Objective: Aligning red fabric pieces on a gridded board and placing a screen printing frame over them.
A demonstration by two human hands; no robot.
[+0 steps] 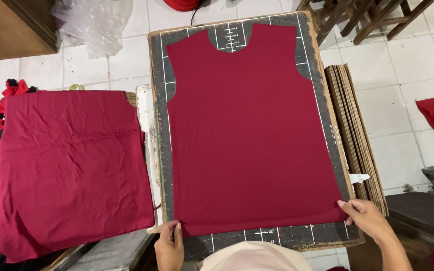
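1. Left hand (169, 244) pinches the bottom-left hem corner of the dark red sleeveless knit fabric panel (249, 135); right hand (366, 219) pinches the bottom-right corner, fingertips (341, 204) closed on the edge. Both grips look light, thumb and fingers only.
2. The panel lies flat on the dark grey board with white ruled lines (159, 125), neckline at the far end from both grips.
3. Risk: uneven pull. If one hand tugs harder, the hem skews off the ruled line between the grips and the side edges drift off the markings.
4. Risk: stretch. It looks like a knit; too much tension across the two corners could distort the hem and ripple the cloth above the grips.
5. Risk: slip. A corner could pop out of a fingertip pinch, folding back on itself.
6. Just outboard of the left grip sits the wrinkled stack of dark red fabric pieces (71, 170); a drag that way could snag its edge.
7. Outboard of the right grip: the upright stack of brown cardboard sheets (355, 135), close enough to bump.
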